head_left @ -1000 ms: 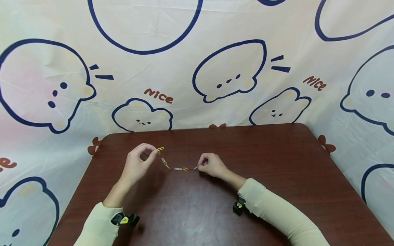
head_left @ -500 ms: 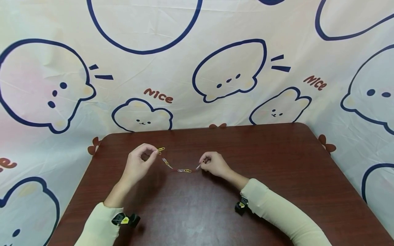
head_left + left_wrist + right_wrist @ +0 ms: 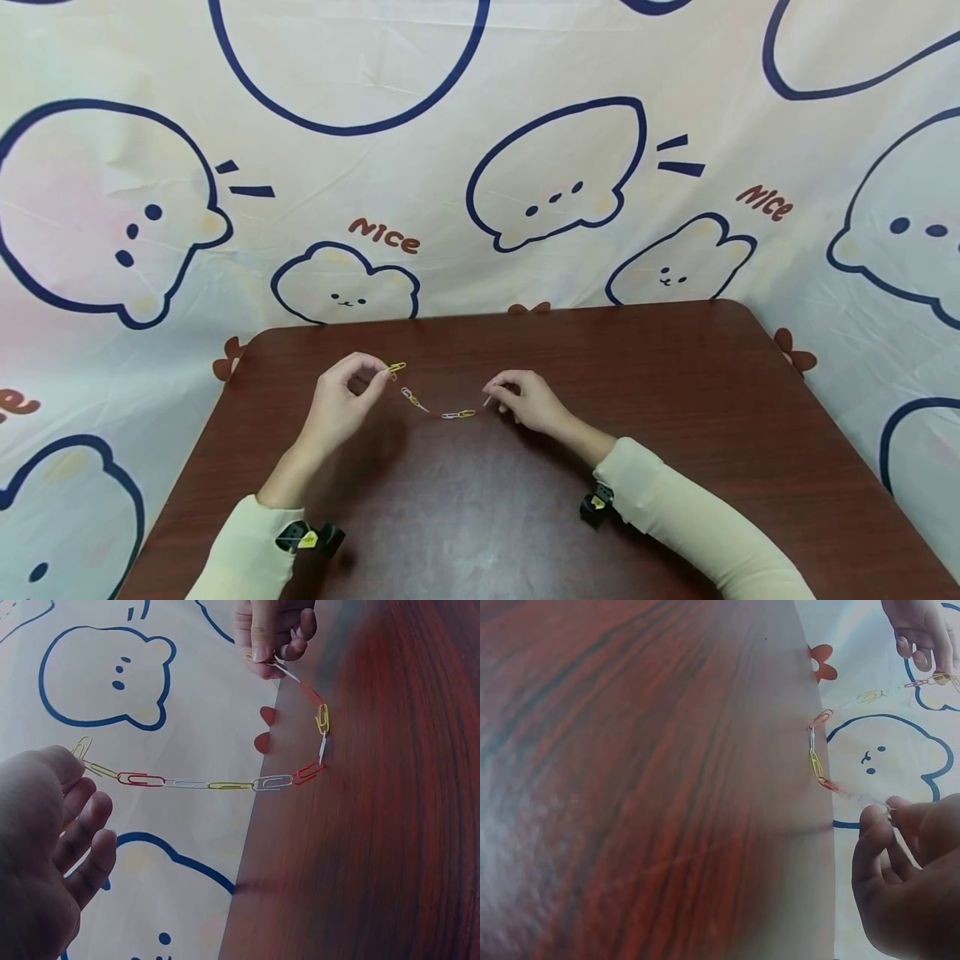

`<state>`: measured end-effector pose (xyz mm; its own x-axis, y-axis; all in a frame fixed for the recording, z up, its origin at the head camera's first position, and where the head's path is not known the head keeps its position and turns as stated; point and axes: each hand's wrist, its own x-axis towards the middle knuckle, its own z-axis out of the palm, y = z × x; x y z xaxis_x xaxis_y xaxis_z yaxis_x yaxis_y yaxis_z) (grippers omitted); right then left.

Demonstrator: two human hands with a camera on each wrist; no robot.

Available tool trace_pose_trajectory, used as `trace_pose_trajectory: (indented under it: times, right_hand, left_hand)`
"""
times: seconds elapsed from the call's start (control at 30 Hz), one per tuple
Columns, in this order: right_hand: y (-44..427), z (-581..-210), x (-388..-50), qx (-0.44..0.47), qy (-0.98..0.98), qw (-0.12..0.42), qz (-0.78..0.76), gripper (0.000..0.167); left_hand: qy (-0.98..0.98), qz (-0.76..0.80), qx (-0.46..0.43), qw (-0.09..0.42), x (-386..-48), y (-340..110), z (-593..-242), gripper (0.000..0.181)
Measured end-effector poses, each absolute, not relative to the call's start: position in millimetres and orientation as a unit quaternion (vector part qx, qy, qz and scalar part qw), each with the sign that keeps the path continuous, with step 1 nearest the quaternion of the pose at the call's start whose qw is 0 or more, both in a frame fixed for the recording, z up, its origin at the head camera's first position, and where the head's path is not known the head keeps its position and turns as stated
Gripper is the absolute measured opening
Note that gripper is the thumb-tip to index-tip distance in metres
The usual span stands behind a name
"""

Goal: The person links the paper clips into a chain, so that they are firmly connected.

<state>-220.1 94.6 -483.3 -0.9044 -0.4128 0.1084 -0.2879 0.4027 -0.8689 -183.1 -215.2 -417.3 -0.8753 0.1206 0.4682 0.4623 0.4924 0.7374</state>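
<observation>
A chain of linked paper clips (image 3: 229, 785) in yellow, red and white sags in a curve between my two hands. At its left end my left hand (image 3: 342, 404) pinches a yellow paper clip (image 3: 85, 746) between thumb and index finger, the other fingers loosely bent. My right hand (image 3: 531, 402) pinches the opposite end, by a white paper clip (image 3: 286, 671). A bit of yellow shows at those right fingertips in the left wrist view, but its shape is mostly hidden. In the right wrist view the right hand (image 3: 907, 862) partly covers that end.
Under the hands lies a dark red-brown wooden table (image 3: 480, 517) with rounded far corners. A pale cloth (image 3: 442, 175) printed with cartoon animals hangs behind it and along both sides. Each wrist carries a small black camera, one (image 3: 309, 536) on the left.
Both hands have drifted slightly to the right, and the chain has shifted right with them. Each hand keeps its pinch on its end.
</observation>
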Motion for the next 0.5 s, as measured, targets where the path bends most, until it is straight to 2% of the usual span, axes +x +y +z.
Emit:
trace_pose_trajectory:
  times: [0.27, 0.5]
  right_hand:
    - [98, -476, -219, -0.212, 0.824, 0.047, -0.524, 0.022]
    - [104, -465, -218, -0.193, 0.825, 0.017, -0.531, 0.005]
  left_hand:
    - [-0.846, -0.471, -0.18, 0.172, -184, -209, -415, 0.007]
    - [-0.848, -0.464, -0.19, 0.173, -187, -199, -412, 0.006]
